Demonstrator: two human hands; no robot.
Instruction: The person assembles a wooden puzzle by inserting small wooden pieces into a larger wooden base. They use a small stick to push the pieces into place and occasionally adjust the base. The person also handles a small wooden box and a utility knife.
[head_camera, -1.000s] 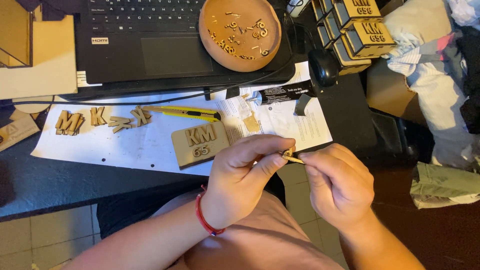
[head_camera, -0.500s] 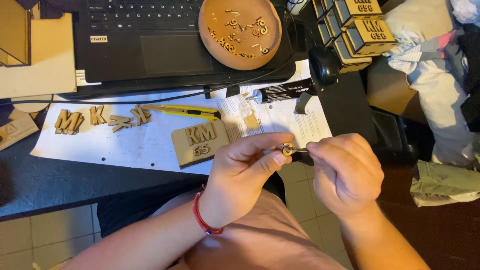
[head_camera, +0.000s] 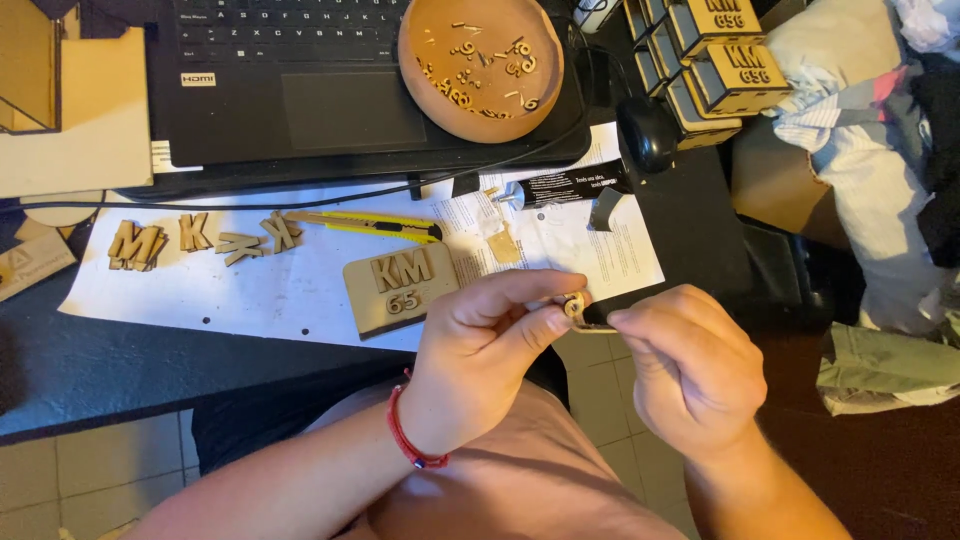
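My left hand (head_camera: 490, 340) pinches a small pale wooden cut-out piece (head_camera: 575, 307) between thumb and forefinger, just off the front edge of the desk and above my lap. My right hand (head_camera: 690, 370) meets it from the right, its thumb and forefinger closed on the same piece's right side. A red cord bracelet (head_camera: 405, 440) circles my left wrist. Just behind my left hand, a rectangular wooden plaque (head_camera: 400, 288) with raised letters and digits lies on a white paper sheet (head_camera: 250, 295).
Loose wooden letters (head_camera: 200, 240), a yellow utility knife (head_camera: 365, 225) and a black glue tube (head_camera: 575, 185) lie on the paper. Behind are a laptop (head_camera: 300, 80), a round bowl (head_camera: 480, 65) of small cut-outs, a mouse (head_camera: 648, 132) and stacked wooden blocks (head_camera: 715, 55). Crumpled cloths (head_camera: 860, 150) sit right.
Both hands have shifted slightly right and down. The thin sliver seen between the fingers a second ago is gone from sight; the small piece now shows at my left fingertips.
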